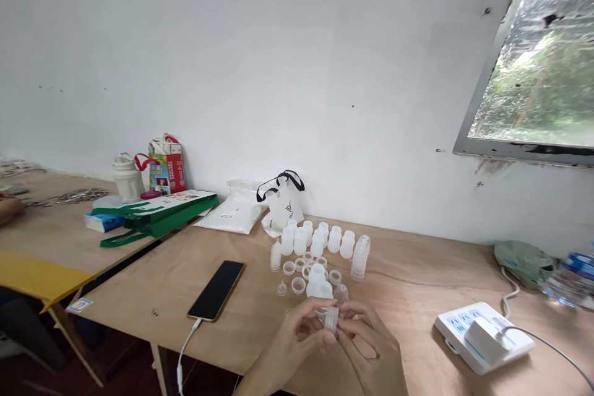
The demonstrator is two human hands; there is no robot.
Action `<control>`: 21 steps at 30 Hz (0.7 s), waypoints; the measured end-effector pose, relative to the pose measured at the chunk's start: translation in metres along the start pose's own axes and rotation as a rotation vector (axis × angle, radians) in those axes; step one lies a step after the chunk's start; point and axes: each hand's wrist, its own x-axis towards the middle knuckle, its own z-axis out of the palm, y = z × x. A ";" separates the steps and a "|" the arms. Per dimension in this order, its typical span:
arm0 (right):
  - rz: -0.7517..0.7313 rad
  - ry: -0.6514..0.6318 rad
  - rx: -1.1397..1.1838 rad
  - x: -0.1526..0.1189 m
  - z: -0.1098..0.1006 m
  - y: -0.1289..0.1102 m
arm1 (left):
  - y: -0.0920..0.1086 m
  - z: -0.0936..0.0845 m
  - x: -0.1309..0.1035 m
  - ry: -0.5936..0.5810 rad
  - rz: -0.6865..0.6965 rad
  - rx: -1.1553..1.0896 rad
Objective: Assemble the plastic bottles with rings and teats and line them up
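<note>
White wall (278, 74), dark specks; grey-framed window (547, 74) right, daylit greenery outside; brown tabletop (408, 315); dark floor (206, 377).

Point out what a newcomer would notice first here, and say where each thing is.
Probably the white bottle-like pieces first, grouped on the table just beyond the hands. Next, at bottom centre, a clear ribbed part in the grip of the left hand, with the right hand close against it. The green-sided bag also stands out at left, as does the bright window at upper right.
</note>
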 end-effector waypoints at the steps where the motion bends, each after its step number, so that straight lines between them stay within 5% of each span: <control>1: 0.002 -0.003 0.001 0.000 0.000 0.000 | -0.001 0.001 0.000 -0.001 -0.001 -0.011; 12: 0.021 -0.004 0.035 0.002 0.005 0.001 | -0.003 0.005 0.001 0.041 0.000 0.028; 21: 0.120 -0.010 0.061 0.007 -0.003 -0.001 | -0.006 0.013 0.001 -0.037 -0.004 -0.179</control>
